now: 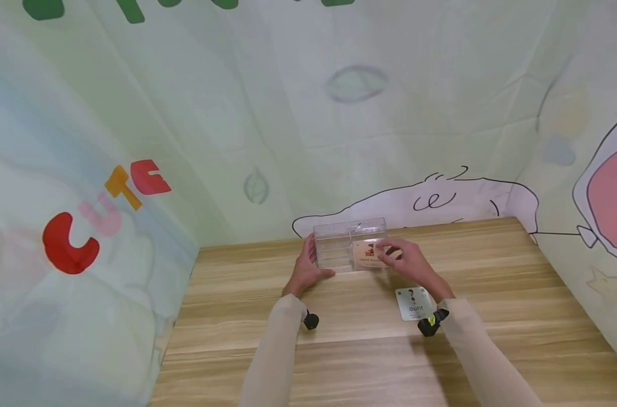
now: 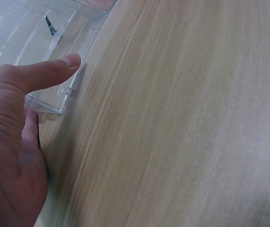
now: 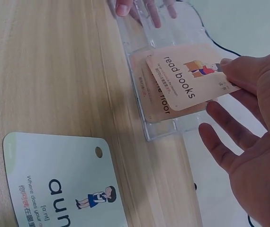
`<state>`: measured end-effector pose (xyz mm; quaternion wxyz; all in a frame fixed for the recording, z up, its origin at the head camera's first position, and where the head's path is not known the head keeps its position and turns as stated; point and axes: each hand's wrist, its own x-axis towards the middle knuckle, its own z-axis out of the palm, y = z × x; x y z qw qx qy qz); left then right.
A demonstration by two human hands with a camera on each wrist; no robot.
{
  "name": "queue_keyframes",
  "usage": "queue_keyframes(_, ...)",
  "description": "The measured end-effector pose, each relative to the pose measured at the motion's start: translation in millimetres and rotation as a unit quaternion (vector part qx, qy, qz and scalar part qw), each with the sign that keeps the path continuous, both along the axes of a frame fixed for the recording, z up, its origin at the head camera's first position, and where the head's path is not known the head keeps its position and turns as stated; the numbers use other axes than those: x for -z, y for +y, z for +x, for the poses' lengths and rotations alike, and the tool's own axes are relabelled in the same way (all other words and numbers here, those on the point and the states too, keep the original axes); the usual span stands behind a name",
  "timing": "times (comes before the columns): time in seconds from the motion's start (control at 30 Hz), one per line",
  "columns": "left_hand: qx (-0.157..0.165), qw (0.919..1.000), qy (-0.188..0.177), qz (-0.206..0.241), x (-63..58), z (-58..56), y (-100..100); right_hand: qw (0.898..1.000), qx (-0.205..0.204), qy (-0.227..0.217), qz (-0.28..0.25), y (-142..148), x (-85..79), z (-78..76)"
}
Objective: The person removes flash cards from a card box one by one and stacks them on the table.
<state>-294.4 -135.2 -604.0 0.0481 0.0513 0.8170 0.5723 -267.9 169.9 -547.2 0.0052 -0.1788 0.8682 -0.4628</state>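
A clear plastic card rack (image 1: 333, 249) stands at the back of the table, against the wall cloth. At its left end my left hand (image 1: 307, 271) grips it, the thumb (image 2: 54, 73) along the front edge and the fingers by its side. My right hand (image 1: 410, 263) pinches an orange "read books" flashcard (image 3: 187, 80) by one edge, between thumb and fingers. That card is tilted over another orange flashcard (image 3: 149, 101) in the rack's right part; its wording is partly covered. A pale green "aunt" flashcard (image 1: 412, 303) lies on the table, near my right wrist.
The wooden table (image 1: 359, 362) reaches back to a printed wall cloth (image 1: 298, 141) with cartoon shapes and letters. Cloth also closes off the left and right sides. Each wrist wears a small black device, such as the right one (image 1: 428, 325).
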Motion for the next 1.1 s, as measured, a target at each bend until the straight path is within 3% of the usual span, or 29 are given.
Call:
queue_keyframes(0.23,0.001,0.9999,0.007,0.008,2.5,-1.7,0,1.0,0.004,-0.006,-0.022,7,-4.9,3.2)
queue_keyframes(0.5,-0.001,0.9998,0.011,0.018,4.5,-2.2,-1,1.0,0.01,0.01,-0.01,17,-7.7,8.9)
queue_keyframes(1.1,0.004,0.9999,0.01,0.011,2.8,-3.1,-2,1.0,-0.013,-0.005,-0.002,40,-6.5,39.4)
